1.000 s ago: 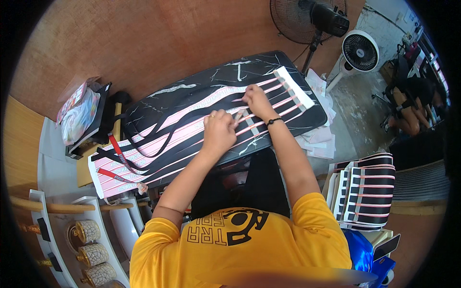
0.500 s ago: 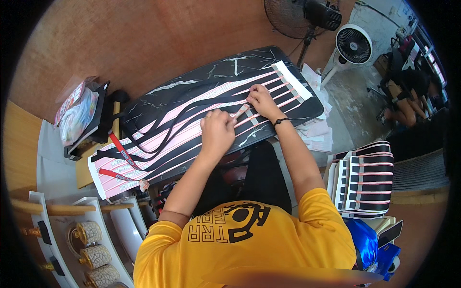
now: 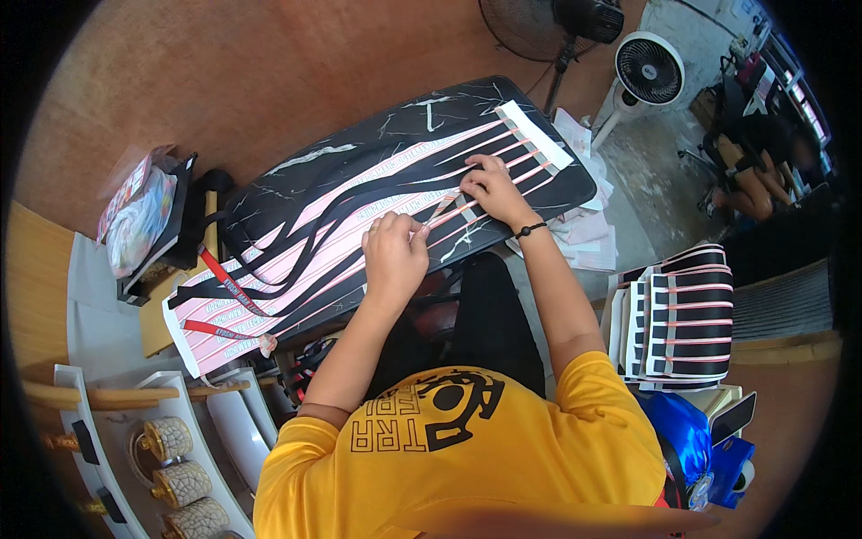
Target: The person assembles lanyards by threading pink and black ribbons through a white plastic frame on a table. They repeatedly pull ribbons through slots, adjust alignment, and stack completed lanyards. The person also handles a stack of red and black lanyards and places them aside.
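A long sheet of pink printed strips (image 3: 215, 352) lies slantwise on a black marble-patterned table (image 3: 323, 166), with black straps (image 3: 355, 199) stretched along it. My left hand (image 3: 395, 253) is closed in a pinch on a narrow, pink-edged strip near the middle of the sheet. Farther right, my right hand (image 3: 492, 190) has its fingers bent down onto the same strip, thumb and fingertips together. Between the two hands, part of the strip is twisted up off the surface. A greyish band (image 3: 465, 208) crosses the strips by my right hand. Two red printed straps (image 3: 235, 286) lie at the left end.
A stack of similar striped sheets (image 3: 687, 314) stands at my right, near a blue shiny bag (image 3: 673, 440) and a phone (image 3: 733, 419). Loose papers (image 3: 584, 238) lie beyond the table's right end. Two fans (image 3: 648, 70) stand behind. A shelf with patterned jars (image 3: 184, 481) is at lower left.
My left hand has turned slightly and spread its fingers a little along the strip. My right hand stays at nearly the same spot. The whole view has shifted slightly.
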`<move>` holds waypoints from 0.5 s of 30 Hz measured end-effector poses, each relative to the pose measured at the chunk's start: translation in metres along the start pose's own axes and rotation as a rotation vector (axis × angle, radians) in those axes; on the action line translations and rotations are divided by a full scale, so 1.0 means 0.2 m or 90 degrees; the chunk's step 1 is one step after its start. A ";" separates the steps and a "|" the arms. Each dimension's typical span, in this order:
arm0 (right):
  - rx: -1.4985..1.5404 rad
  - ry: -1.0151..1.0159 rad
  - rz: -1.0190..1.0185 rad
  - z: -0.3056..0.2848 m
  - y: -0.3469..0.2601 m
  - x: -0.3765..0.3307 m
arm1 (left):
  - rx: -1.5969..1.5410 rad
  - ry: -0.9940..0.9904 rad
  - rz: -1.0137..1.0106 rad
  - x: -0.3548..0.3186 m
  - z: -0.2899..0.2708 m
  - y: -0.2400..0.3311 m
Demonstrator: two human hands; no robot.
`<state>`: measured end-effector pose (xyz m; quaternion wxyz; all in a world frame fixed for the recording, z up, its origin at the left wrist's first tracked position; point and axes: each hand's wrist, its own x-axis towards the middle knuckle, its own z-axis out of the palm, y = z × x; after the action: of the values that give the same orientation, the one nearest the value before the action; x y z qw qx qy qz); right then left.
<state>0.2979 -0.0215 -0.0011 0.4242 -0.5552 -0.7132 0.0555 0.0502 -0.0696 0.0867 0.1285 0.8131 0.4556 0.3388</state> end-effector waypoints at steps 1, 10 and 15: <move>-0.019 -0.008 0.022 0.01 0.00 -0.01 | 0.002 -0.008 0.010 -0.01 -0.01 0.02; 0.020 0.017 0.111 0.06 0.05 0.03 | 0.004 -0.073 0.088 -0.25 -0.12 0.13; 0.039 0.013 0.002 -0.03 -0.04 -0.12 | 0.017 -0.035 0.052 -0.22 -0.12 0.06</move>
<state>0.2972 -0.0466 -0.0052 0.4481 -0.5440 -0.7057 0.0721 0.0267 -0.1160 0.0912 0.1166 0.8418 0.4225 0.3151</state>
